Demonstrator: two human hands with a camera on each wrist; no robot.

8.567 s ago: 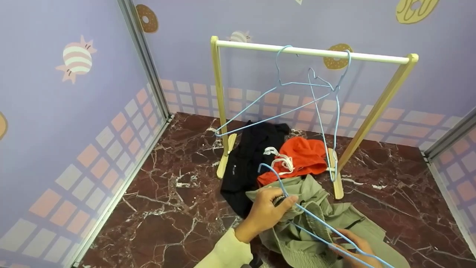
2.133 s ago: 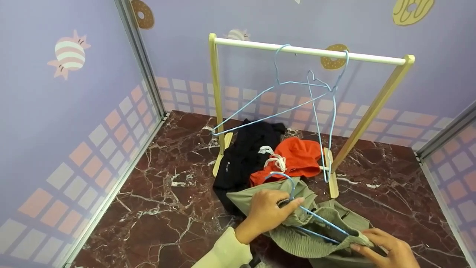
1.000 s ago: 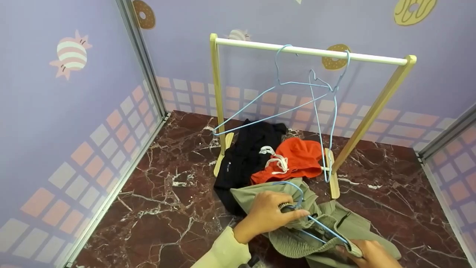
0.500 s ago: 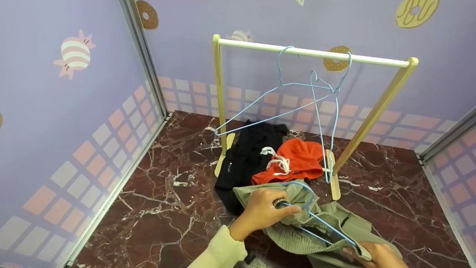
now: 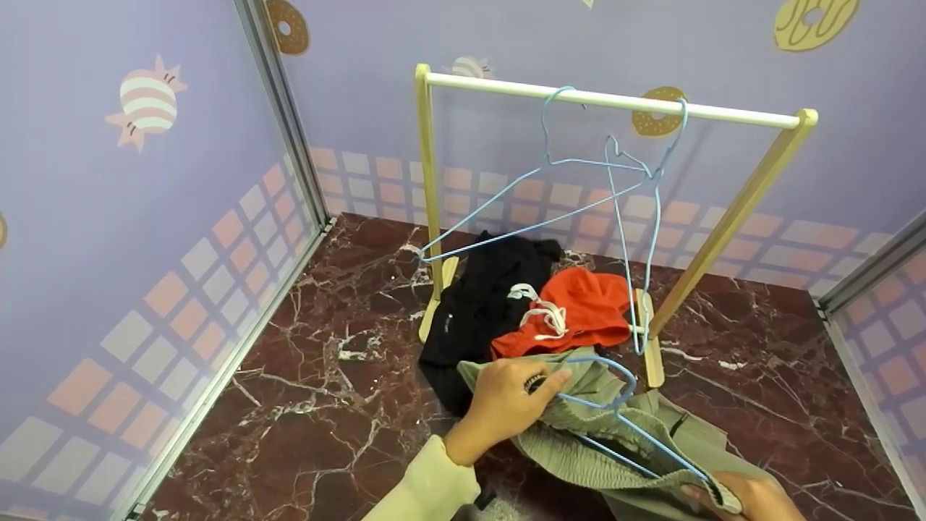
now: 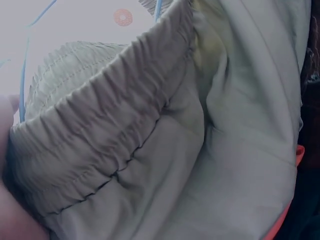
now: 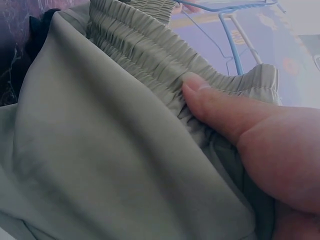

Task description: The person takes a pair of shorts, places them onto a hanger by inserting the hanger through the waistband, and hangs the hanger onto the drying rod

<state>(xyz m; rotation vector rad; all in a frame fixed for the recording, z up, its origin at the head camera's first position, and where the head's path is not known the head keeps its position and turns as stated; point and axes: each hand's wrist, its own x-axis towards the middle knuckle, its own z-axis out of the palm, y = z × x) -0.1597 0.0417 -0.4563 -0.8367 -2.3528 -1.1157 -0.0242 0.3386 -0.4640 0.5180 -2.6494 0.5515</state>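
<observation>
Olive-green pants (image 5: 705,438) with a gathered elastic waistband (image 6: 100,112) lie partly on the floor, the waist held up and spread. My left hand (image 5: 510,401) pinches the waistband's left side, its thumb beside one end of a blue wire hanger (image 5: 617,405). The hanger's lower part sits inside the waist opening, and its hook stands out above. At the waistband's right side my right hand (image 5: 752,496) grips the cloth, with the thumb (image 7: 215,102) pressed on the outside in the right wrist view. The hanger's right end is hidden in the waistband.
A garment rack with a white rail (image 5: 499,85) stands behind, carrying two blue wire hangers (image 5: 492,197) (image 5: 655,217). Under it lie a black garment (image 5: 481,304) and a red garment (image 5: 586,307) with white cords. The floor (image 5: 325,405) is dark red marble, between patterned walls.
The hanger's right end, outside the pants at first, has gone inside the waistband. Its hook has since shifted right, away from my left hand. My right hand has moved onto the waistband's right side.
</observation>
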